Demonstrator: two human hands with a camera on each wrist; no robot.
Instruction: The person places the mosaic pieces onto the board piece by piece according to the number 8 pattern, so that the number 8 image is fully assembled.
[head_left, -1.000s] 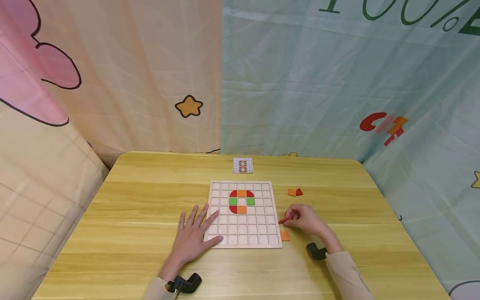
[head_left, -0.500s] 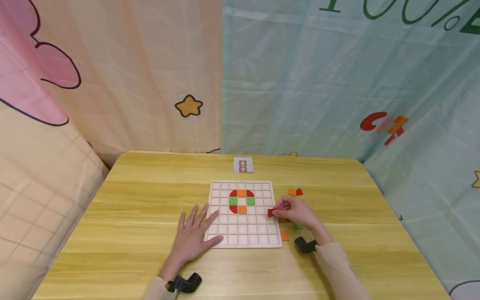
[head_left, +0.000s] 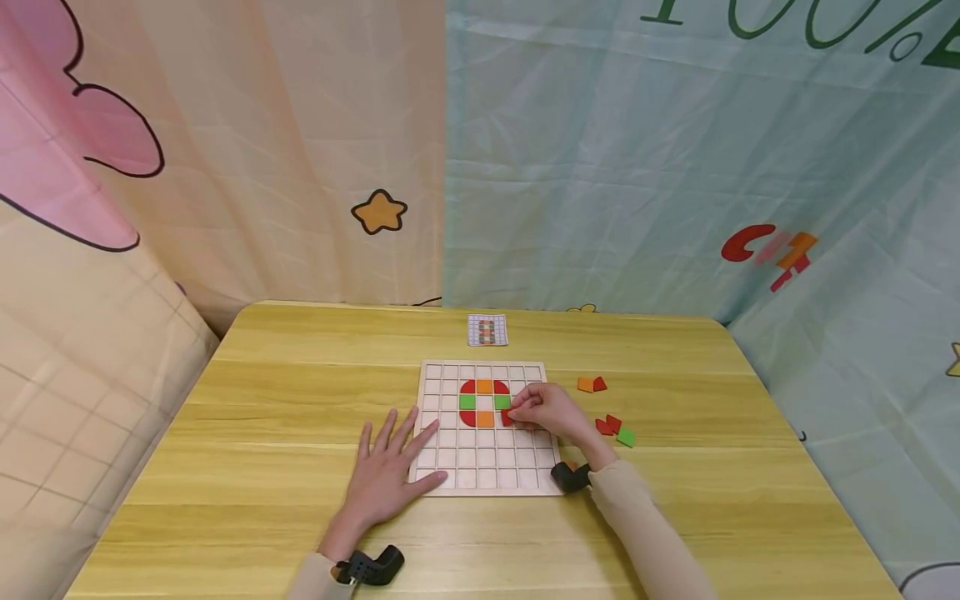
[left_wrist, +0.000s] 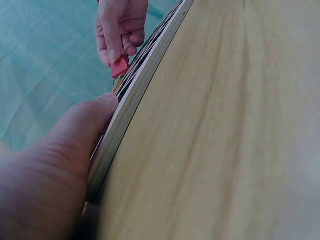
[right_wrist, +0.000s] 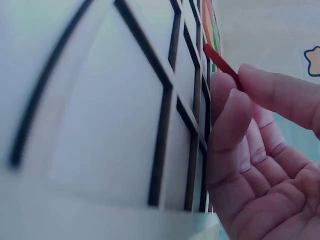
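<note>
A white grid board (head_left: 442,458) lies on the table with red, orange and green tiles set in a ring near its upper middle. My right hand (head_left: 551,410) pinches a red tile (head_left: 507,417) between thumb and finger, at the ring's lower right corner beside an orange tile (head_left: 485,419). In the right wrist view the red tile (right_wrist: 220,60) is tilted, one end close to the grid. My left hand (head_left: 386,473) rests with fingers spread over the board's left edge. The left wrist view shows its thumb (left_wrist: 95,115) along the board's rim.
A small pattern card (head_left: 487,330) lies behind the board. Right of the board are an orange tile (head_left: 585,384) with a red one (head_left: 600,384), then two red tiles (head_left: 613,423) by a green tile (head_left: 626,437). Another orange tile is mostly hidden under the right wrist.
My right hand has carried the red tile from the table beside the board leftward to the ring of tiles. The loose red and green tiles have come into sight. My left hand has stayed put.
</note>
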